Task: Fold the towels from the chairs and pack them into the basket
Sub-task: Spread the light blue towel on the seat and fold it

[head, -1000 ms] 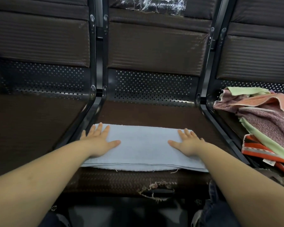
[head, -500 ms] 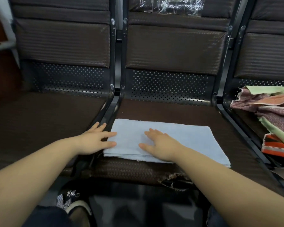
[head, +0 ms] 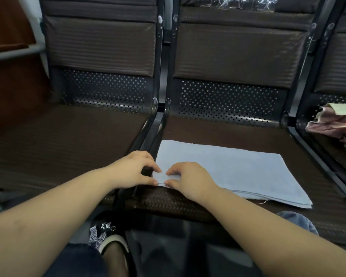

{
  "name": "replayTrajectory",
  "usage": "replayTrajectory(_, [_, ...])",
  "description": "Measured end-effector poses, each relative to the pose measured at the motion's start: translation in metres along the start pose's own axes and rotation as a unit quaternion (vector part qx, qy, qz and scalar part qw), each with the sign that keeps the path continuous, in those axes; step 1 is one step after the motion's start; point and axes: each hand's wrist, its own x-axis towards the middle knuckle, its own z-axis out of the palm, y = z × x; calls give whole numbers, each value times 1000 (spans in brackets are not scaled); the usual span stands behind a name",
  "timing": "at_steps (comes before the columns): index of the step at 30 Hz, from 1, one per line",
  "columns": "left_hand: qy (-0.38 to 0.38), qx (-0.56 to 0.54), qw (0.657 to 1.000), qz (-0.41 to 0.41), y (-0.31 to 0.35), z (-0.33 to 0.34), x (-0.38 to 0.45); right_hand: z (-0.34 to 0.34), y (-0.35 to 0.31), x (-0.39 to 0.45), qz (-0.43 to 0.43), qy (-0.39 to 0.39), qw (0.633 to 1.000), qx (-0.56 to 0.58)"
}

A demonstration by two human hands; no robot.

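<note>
A light blue towel (head: pixel 234 172), folded into a long flat rectangle, lies on the middle brown chair seat (head: pixel 228 134). My left hand (head: pixel 132 170) pinches the towel's near left corner with fingers curled. Right beside it, my right hand (head: pixel 188 180) pinches the same left end along the front edge. The two hands almost touch. No basket is in view.
A heap of unfolded towels (head: pixel 336 124) in pink, maroon and pale green lies on the right chair at the frame edge. The left chair seat (head: pixel 64 140) holds nothing. Black metal armrest bars (head: pixel 158 124) divide the seats. My shoe (head: pixel 110 236) shows below.
Both hands were pressing flat on the towel, one at each end. My right hand slid left to join the left hand, and both now pinch the left end. The view shifted left.
</note>
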Motion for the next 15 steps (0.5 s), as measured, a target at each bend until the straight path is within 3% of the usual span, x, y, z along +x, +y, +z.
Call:
replayTrajectory(9, [28,115,992,54,20,-4,7,-11,-2,-5,-16,-2,1000,-20])
replayTrajectory(15, [-48,17,997,63,51,-13,-11,-47,9,-34,6,-94,988,120])
